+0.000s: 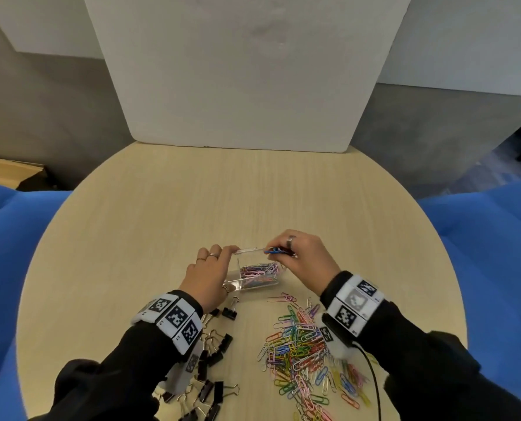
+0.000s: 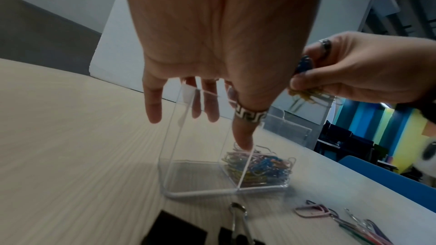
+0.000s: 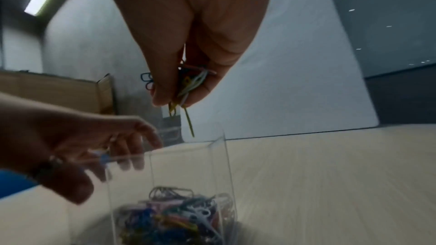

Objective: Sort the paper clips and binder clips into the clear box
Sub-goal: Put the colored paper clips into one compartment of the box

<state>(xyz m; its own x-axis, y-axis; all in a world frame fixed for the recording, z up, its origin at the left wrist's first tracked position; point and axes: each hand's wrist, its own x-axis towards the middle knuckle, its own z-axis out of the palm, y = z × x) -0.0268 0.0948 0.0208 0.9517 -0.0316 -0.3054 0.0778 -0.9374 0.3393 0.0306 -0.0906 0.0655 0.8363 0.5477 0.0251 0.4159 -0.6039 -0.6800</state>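
Note:
A clear box (image 1: 238, 283) with two compartments stands mid-table. Its right compartment holds several coloured paper clips (image 1: 259, 270); the left one looks bare. My left hand (image 1: 210, 268) grips the box's left side, thumb (image 2: 243, 137) down the near wall and fingers (image 2: 153, 103) behind the far wall. My right hand (image 1: 301, 259) hovers above the right compartment and pinches a bunch of paper clips (image 1: 276, 250), which dangle from the fingertips (image 3: 186, 88) over the open box (image 3: 188, 165).
A big heap of coloured paper clips (image 1: 301, 347) lies front right on the round wooden table (image 1: 253, 192). Black binder clips (image 1: 213, 354) are scattered front left, partly under my left forearm. A white board (image 1: 241, 71) stands at the far edge. Blue seats flank the table.

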